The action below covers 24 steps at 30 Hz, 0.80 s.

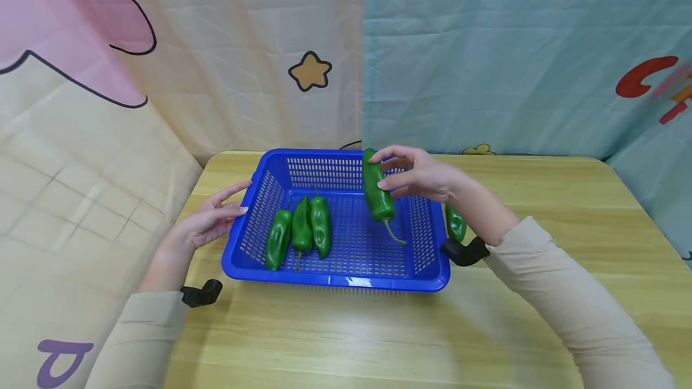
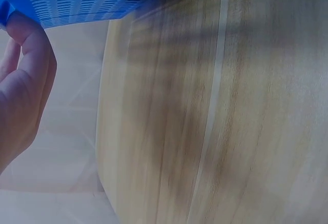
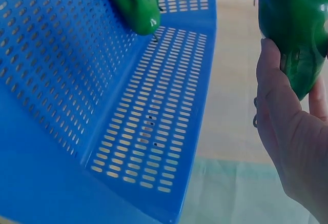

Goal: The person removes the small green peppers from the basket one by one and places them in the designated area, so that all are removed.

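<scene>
My right hand (image 1: 424, 176) grips a long green pepper (image 1: 376, 194) between thumb and fingers, above the right half of a blue plastic basket (image 1: 335, 282). The pepper's stem hangs downward in the head view. In the right wrist view the same pepper (image 3: 294, 24) stands beyond the perforated basket wall. Three green peppers (image 1: 321, 227) lie side by side in the basket's left half. At the basket's left rim, my left hand (image 1: 208, 221) touches the edge with its thumb and forefinger tips, fingers spread. The left wrist view shows that hand (image 2: 25, 80) against the rim.
Another green pepper (image 1: 456, 224) lies on the wooden table (image 1: 324, 341) just right of the basket, partly hidden by the right forearm. Printed curtains (image 1: 486, 65) hang behind the table and along its left side. A dark wrist mount (image 1: 466, 252) sits on the right wrist.
</scene>
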Motion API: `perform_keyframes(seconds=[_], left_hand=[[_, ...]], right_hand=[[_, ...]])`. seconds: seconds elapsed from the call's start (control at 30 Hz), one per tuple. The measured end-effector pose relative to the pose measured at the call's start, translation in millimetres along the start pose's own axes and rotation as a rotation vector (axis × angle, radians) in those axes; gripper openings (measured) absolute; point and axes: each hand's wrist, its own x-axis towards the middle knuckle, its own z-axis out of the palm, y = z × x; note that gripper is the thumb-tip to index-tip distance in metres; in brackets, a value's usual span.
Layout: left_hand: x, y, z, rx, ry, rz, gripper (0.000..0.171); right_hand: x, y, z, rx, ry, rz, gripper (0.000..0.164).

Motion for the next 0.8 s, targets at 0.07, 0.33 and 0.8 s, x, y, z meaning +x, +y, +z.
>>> perform_keyframes(seconds=[0.07,0.33,0.8], left_hand=[[0.0,0.9,0.8,0.01,0.003,-0.001,0.047],[-0.8,2.2,0.9,0.041,0.022,-0.01,0.046],[-0.1,2.6,2.3,0.001,-0.013,-0.007,0.045]], right_hand=[[-2,-1,-1,-0.005,0.005,0.001,0.04],[-8,-3,-6,0.005,0.005,-0.006,0.04],[-21,-2,-18,-0.006,0.001,-0.026,0.038]])
